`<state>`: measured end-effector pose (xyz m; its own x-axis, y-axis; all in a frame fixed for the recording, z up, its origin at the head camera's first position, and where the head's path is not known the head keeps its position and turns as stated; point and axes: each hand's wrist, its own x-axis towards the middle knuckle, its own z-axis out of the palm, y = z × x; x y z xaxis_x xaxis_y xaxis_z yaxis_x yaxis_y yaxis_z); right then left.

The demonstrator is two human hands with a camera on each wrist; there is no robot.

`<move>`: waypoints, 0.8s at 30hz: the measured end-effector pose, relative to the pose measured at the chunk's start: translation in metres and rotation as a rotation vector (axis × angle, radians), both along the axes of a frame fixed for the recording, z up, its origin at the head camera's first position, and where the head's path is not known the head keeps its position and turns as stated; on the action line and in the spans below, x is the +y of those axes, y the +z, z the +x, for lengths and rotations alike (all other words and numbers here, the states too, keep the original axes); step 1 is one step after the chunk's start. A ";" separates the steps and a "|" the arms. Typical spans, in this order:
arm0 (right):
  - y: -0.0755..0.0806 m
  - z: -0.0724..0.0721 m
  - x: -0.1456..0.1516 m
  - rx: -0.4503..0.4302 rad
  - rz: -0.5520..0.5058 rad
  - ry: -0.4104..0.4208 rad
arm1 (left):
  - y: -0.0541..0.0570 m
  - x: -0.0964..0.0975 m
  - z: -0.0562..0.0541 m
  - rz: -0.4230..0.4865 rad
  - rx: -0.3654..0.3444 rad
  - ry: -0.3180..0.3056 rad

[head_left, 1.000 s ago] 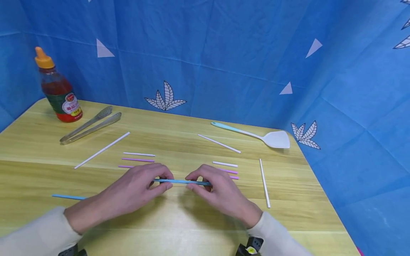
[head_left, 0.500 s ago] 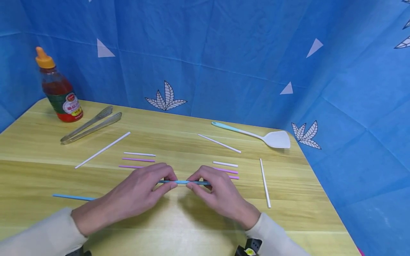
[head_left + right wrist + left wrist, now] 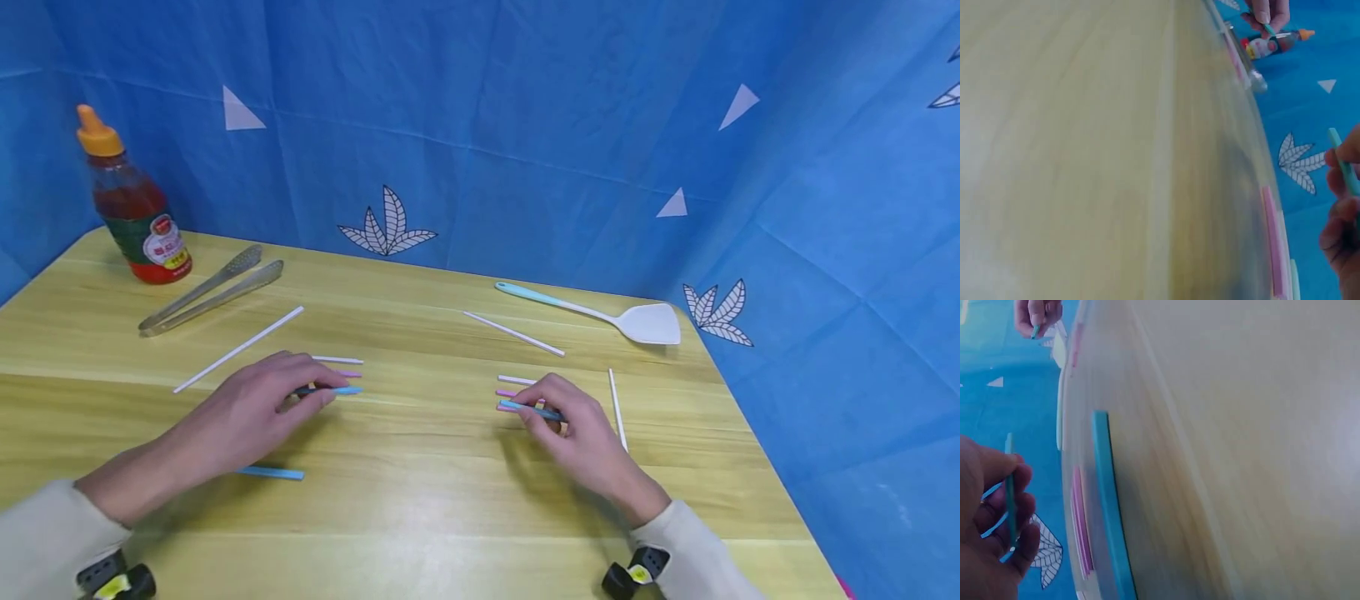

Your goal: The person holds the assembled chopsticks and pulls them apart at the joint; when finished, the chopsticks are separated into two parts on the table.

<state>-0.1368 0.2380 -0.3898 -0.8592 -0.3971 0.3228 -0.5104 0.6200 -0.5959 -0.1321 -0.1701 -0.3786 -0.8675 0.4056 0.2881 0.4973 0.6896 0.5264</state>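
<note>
My left hand (image 3: 262, 408) pinches a short piece of thin blue stick (image 3: 348, 390) above the table, left of centre. A matching blue piece (image 3: 510, 405) is pinched between thumb and fingers of my right hand (image 3: 585, 429), right of centre. Beneath the left hand lie a short white stick (image 3: 337, 360) and a purple one (image 3: 351, 374), partly hidden. Under the right fingers are another short white stick (image 3: 516, 379) and purple pieces (image 3: 506, 392). A longer blue stick (image 3: 272, 473) lies below the left forearm, which covers part of it; the left wrist view shows this blue stick (image 3: 1110, 500) close up.
Long white sticks (image 3: 238, 350) lie spread around, one (image 3: 513, 333) at back centre, another (image 3: 617, 408) right of the right hand. Metal tongs (image 3: 213, 292) and a sauce bottle (image 3: 138, 208) occupy the back left. A white spatula (image 3: 648, 323) lies back right, before the blue cloth (image 3: 487, 150).
Earlier both hands held one blue stick together in the middle. Now they are apart, left hand moved left, right hand moved right, each with a separate short blue piece.
</note>
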 end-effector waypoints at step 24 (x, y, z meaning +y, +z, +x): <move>-0.015 -0.005 0.005 0.050 0.247 -0.024 | -0.022 -0.021 -0.016 -0.187 0.071 -0.071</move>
